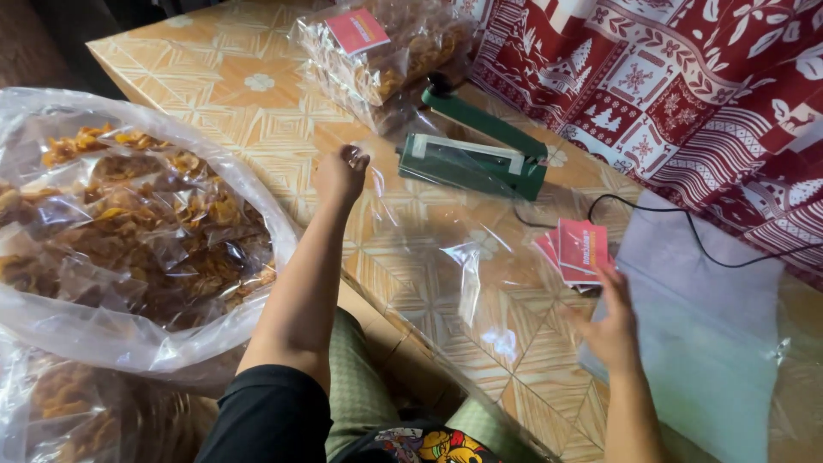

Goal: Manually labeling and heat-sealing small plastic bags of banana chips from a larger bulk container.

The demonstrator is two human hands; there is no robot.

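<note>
Left hand (340, 174): fingers pinched on clear thin plastic bag (446, 257), spread centre of surface. Right hand (610, 330), 4 o'clock: fingers apart, blurred, nr pink card labels (579, 249). Risk: film slips/creases; cards scatter w/ fast reach.

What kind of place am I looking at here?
Probably a home snack-packing spot: a green heat sealer on a tiled surface, a big bag of fried chips, and sealed packets.

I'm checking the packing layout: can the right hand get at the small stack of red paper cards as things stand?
Probably yes. The right hand hovers just below the small stack of red paper cards on the patterned table, with nothing between them.
</note>
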